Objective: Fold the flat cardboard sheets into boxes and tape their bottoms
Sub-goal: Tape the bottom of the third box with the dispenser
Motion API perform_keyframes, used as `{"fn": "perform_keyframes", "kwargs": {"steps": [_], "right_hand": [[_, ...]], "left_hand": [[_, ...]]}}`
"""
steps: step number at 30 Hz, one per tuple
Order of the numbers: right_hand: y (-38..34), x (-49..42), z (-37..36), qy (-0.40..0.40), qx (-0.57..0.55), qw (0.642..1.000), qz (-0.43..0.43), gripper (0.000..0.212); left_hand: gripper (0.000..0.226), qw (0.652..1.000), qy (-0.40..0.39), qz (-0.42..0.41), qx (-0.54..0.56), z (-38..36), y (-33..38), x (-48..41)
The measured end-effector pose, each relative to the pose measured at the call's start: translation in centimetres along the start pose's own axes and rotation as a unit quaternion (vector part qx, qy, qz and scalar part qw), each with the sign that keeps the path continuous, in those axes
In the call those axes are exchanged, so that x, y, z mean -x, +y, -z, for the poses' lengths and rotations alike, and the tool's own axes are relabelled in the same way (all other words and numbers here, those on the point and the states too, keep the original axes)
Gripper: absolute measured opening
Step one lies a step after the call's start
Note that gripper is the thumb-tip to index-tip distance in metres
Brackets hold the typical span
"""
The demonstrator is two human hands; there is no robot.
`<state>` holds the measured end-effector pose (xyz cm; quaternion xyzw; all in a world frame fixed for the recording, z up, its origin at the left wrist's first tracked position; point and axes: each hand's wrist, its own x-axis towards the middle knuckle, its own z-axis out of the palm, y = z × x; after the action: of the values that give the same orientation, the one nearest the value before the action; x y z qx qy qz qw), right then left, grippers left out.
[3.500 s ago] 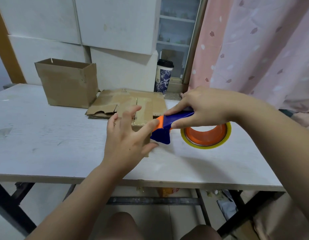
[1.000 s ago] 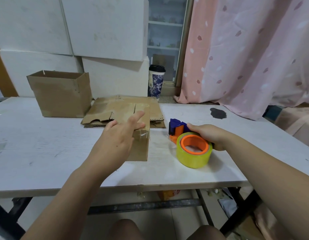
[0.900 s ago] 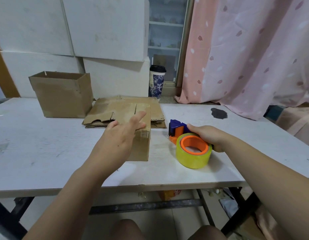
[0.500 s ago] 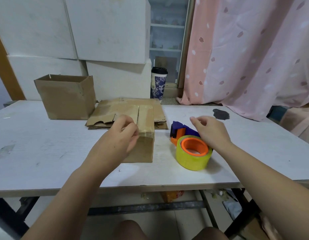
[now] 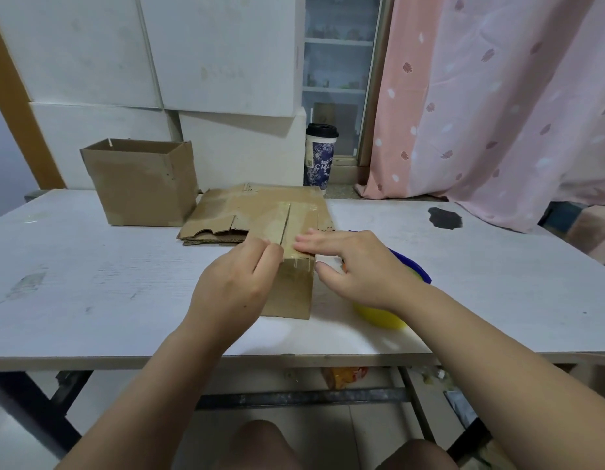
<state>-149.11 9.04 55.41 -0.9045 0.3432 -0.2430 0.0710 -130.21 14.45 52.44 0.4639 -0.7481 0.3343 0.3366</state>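
1. The left fingers (image 5: 269, 254) are curling over the near top edge of the small cardboard box (image 5: 294, 293), just left of its centre seam, and are grasping it there.
2. The left hand (image 5: 236, 286) is covering the box's near-left corner, at about 8 o'clock from the box's middle.
3. The right fingers (image 5: 314, 239) are lying straight and relaxed, flat on the right half of the box's top, holding nothing. The thumb is spreading apart beside the right wall.
4. The right hand (image 5: 358, 266) is reaching in from 4 o'clock.
5. The box is standing closed side up near the front middle of the white table (image 5: 90, 283), with shiny clear tape (image 5: 301, 215) running along its top.
6. A tape dispenser (image 5: 379, 315) with a yellow roll and a blue body is lying at 4 o'clock, partly under the right wrist.
7. Flat cardboard sheets (image 5: 226, 212) are lying stacked at 11 o'clock, just behind the box.
8. An open-topped cardboard box (image 5: 141, 188) is standing upright at 10 o'clock, beside the sheets.
9. A lidded patterned cup (image 5: 320, 157) is standing beyond the table at 12 o'clock.
10. A dark stain (image 5: 444, 217) is showing on the table at 2 o'clock, and a pink curtain (image 5: 497, 113) is hanging behind it.
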Motion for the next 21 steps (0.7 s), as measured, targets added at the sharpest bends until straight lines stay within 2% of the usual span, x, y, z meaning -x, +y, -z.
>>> {"fn": "perform_keyframes", "kwargs": {"steps": [6, 9, 10, 12, 14, 16, 21], "right_hand": [[-0.4, 0.3, -0.2, 0.002, -0.042, 0.999, 0.000, 0.042], [-0.3, 0.3, -0.4, 0.006, -0.043, 0.999, -0.003, 0.042], [-0.2, 0.3, -0.4, 0.004, -0.044, 0.999, -0.004, 0.042], [0.0, 0.4, -0.5, 0.005, -0.047, 0.999, -0.007, 0.041], [0.0, 0.4, -0.7, 0.013, -0.056, 0.998, -0.007, 0.040], [0.1, 0.4, -0.8, 0.019, -0.063, 0.998, -0.007, 0.039], [0.2, 0.4, -1.0, 0.031, -0.080, 0.996, -0.019, 0.037]], "left_hand": [[0.007, 0.996, 0.073, -0.034, 0.028, -0.7, -0.3, 1.6], [0.025, 0.985, 0.075, 0.058, 0.146, -0.7, -0.3, 2.0], [0.029, 0.969, 0.081, 0.120, 0.201, -0.5, -0.2, 2.1], [0.022, 0.916, 0.101, 0.251, 0.295, -0.1, -0.3, 2.2], [0.031, 0.864, 0.085, 0.336, 0.365, 0.1, -1.1, 2.3], [0.043, 0.835, 0.039, 0.362, 0.412, 0.2, -1.9, 2.6], [0.040, 0.833, -0.043, 0.340, 0.434, 0.6, -2.8, 2.7]]}}
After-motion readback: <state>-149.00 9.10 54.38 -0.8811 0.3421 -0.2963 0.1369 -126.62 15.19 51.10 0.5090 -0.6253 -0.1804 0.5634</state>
